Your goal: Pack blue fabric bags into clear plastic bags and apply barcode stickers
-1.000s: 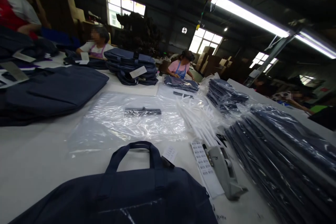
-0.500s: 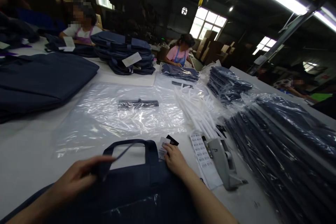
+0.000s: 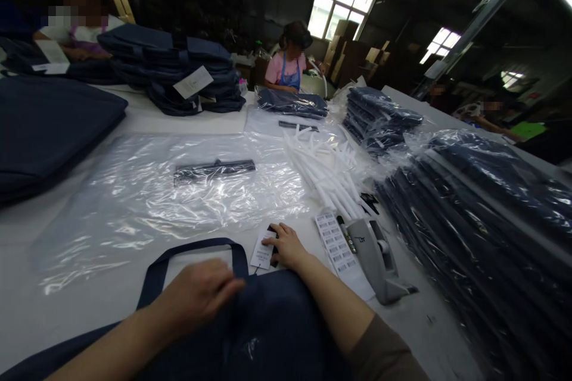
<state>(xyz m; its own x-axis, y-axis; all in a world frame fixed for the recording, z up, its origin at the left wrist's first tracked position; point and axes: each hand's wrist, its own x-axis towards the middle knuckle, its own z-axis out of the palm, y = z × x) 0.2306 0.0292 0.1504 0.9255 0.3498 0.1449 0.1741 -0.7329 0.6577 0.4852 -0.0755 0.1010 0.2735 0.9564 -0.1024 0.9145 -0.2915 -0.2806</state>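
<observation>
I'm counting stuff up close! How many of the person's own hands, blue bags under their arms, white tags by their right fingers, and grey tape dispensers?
Own hands: 2 (left hand, right hand)
Blue bag under the arms: 1
White tag: 1
Grey tape dispenser: 1
Total: 5

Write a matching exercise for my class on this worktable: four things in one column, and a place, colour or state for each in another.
Column 1
1. Label sheet
2. Right hand
3. Tape dispenser
4. Left hand

Column 2
A. touching the tag
B. blurred, over the near bag
C. printed in rows
D. grey

Pairs: 1-C, 2-A, 3-D, 4-B
</observation>
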